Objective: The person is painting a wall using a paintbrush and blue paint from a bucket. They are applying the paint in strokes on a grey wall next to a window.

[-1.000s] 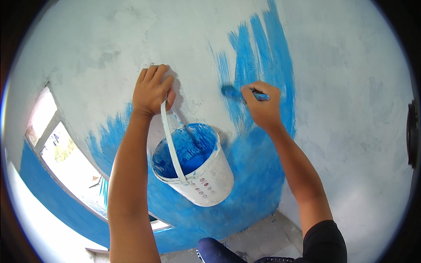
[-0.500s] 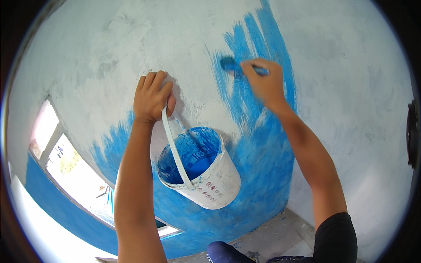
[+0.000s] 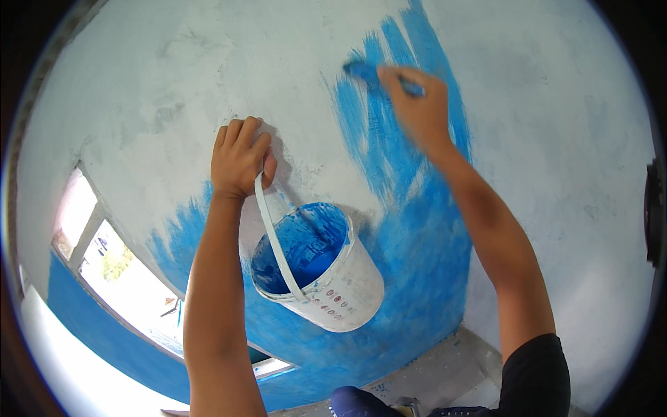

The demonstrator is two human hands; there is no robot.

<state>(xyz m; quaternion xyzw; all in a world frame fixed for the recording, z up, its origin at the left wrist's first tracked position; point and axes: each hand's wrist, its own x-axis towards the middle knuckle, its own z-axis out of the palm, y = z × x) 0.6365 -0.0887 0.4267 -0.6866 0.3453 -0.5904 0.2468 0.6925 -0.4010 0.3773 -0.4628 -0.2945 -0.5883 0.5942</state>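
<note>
My left hand (image 3: pixel 242 156) is closed round the handle of a white paint bucket (image 3: pixel 354 295), its knuckles up close to the wall. The bucket hangs tilted, and blue paint (image 3: pixel 316 263) lies in its bottom and coats its inner wall. Higher up and to the right, my right hand (image 3: pixel 420 108) grips a paintbrush (image 3: pixel 363 71) whose blue-covered bristles are against the wall (image 3: pixel 278 62). Fresh blue strokes (image 3: pixel 375 118) run under and around the brush, over a whitish, patchy surface. The bristles are blurred by motion.
Solid blue paint covers the wall's lower part (image 3: pixel 417 278). A bright window opening (image 3: pixel 118 271) with a frame lies at the left. An unpainted pale wall (image 3: pixel 549 174) meets this one at a corner on the right. Below are a grey floor (image 3: pixel 445 368) and my dark-clothed knee (image 3: pixel 358 402).
My right hand has moved the brush upward along the wall. The left hand and the bucket stay nearly in place.
</note>
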